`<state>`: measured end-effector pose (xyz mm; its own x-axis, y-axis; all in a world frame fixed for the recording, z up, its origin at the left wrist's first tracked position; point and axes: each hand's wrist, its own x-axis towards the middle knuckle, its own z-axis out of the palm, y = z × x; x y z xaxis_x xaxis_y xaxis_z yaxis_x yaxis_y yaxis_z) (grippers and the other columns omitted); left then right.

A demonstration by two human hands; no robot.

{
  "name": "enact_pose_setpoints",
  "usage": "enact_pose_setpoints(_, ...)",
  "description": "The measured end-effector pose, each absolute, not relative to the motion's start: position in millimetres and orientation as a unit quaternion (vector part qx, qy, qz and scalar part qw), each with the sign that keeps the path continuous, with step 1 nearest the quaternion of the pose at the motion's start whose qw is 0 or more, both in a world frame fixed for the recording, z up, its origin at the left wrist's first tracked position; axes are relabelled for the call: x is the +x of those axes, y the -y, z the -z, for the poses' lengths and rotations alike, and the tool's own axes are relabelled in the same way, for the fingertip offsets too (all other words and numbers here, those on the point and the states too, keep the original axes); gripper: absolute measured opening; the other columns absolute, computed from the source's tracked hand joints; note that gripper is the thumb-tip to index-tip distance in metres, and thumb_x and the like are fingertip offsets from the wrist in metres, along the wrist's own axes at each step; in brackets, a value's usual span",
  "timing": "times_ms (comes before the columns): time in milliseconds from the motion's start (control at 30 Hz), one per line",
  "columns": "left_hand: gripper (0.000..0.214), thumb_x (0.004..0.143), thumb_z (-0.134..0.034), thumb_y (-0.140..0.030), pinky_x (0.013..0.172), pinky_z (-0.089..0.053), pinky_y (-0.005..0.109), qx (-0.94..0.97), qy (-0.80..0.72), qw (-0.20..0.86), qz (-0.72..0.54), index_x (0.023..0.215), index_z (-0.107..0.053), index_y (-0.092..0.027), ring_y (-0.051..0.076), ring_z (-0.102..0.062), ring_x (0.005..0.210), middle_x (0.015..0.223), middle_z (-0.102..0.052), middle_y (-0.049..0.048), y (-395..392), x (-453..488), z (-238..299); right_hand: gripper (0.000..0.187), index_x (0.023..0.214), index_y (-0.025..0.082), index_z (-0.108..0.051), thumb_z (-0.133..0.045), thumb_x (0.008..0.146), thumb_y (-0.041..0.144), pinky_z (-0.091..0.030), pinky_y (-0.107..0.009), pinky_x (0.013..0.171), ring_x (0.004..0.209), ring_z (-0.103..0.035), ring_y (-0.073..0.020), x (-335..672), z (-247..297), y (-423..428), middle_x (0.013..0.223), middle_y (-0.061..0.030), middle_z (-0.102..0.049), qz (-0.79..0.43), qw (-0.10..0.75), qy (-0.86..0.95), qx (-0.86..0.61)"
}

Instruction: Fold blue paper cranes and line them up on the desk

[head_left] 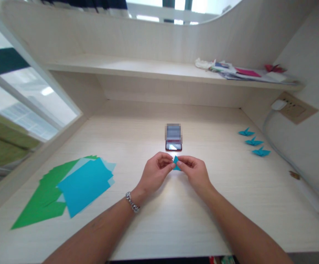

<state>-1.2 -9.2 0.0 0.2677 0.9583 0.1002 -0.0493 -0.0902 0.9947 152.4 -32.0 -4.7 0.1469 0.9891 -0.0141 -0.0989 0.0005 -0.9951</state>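
Between my two hands is a small folded piece of blue paper (pixel 176 164), pointed at the top and held just above the desk. My left hand (pixel 157 169) pinches its left side between thumb and fingers. On the right side, the thumb and forefinger of my right hand (pixel 194 169) grip it. Fingertips cover part of the folds. Directly beyond the hands lies a phone (pixel 173 146), its upper part blurred out. Three finished blue paper cranes (pixel 261 151) stand in a row at the right of the desk.
Green paper sheets (pixel 35 205) and blue paper sheets (pixel 86 187) lie in an overlapping pile on the left. A shelf (pixel 137 68) spans the back, with papers (pixel 247 72) on its right end. A cable (pixel 276 152) runs from a wall socket (pixel 297 108) along the right side.
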Motion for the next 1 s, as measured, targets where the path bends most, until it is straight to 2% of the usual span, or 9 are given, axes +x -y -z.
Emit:
enact_pose_setpoints(267, 0.024, 0.075, -0.073, -0.028, 0.079, -0.056, 0.034, 0.568, -0.415, 0.550, -0.451, 0.093, -0.068, -0.013, 0.019, -0.069, 0.081, 0.091, -0.073, 0.0087, 8.8, -1.4, 0.6, 0.021, 0.088, 0.017, -0.074, -0.071, 0.073, 0.032, -0.054, -0.037, 0.076, 0.077, -0.069, -0.0214, 150.6, 4.0, 32.0, 0.086, -0.0083, -0.075, -0.436, 0.538, 0.474, -0.544)
enact_pose_setpoints(633, 0.021, 0.081, -0.066, -0.034, 0.075, -0.052, 0.031, 0.610, -0.438, 0.506, -0.424, 0.087, -0.072, -0.014, 0.019, -0.066, 0.078, 0.085, -0.073, 0.0076, 4.8, -5.9, 4.6, 0.017, 0.087, 0.019, -0.075, -0.067, 0.077, 0.030, -0.054, -0.034, 0.073, 0.079, -0.068, -0.0210, 144.2, -0.4, 36.3, 0.087, -0.0074, -0.074, -0.392, 0.521, 0.517, -0.556)
enact_pose_setpoints(1000, 0.016, 0.085, -0.058, -0.028, 0.065, -0.047, 0.027, 0.645, -0.433, 0.475, -0.413, 0.082, -0.066, -0.014, 0.015, -0.059, 0.070, 0.075, -0.066, 0.0031, 8.8, -3.9, -4.2, 0.016, 0.082, 0.017, -0.073, -0.072, 0.071, 0.029, -0.052, -0.034, 0.071, 0.073, -0.067, -0.0200, 144.0, 3.1, 32.6, 0.079, -0.0067, -0.073, -0.467, 0.530, 0.468, -0.531)
